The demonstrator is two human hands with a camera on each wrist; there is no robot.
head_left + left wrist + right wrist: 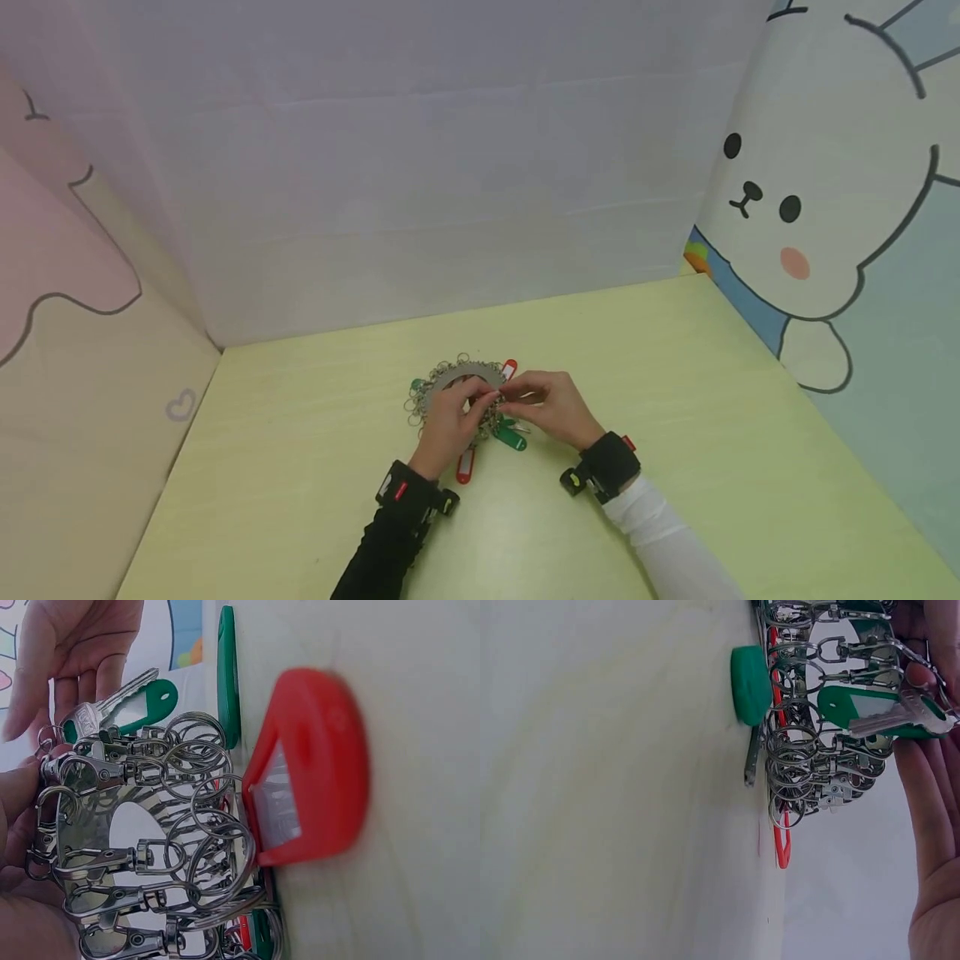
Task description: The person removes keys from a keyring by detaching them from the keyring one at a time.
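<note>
A round grey metal key holder [444, 380] lies on the table, its edge lined with small snap hooks and split rings. My left hand [450, 421] reaches over its near side and pinches the end of a snap hook [105, 772]. Opposite it, my right hand [555, 408] pinches a split ring [949, 717] with thumb and fingertips. From that ring hang a silver key [889, 720] and a green key tag [840, 705]. Both hands' fingertips meet at the holder's right side. The exact join between hook and ring is hidden by fingers.
A red key tag [465, 467] sticks out toward me from the holder, and another red tag [509, 368] points away at the back. One more green tag [512, 438] lies at the near right. The pale yellow table [300, 467] meets a white cloth wall [450, 167] behind.
</note>
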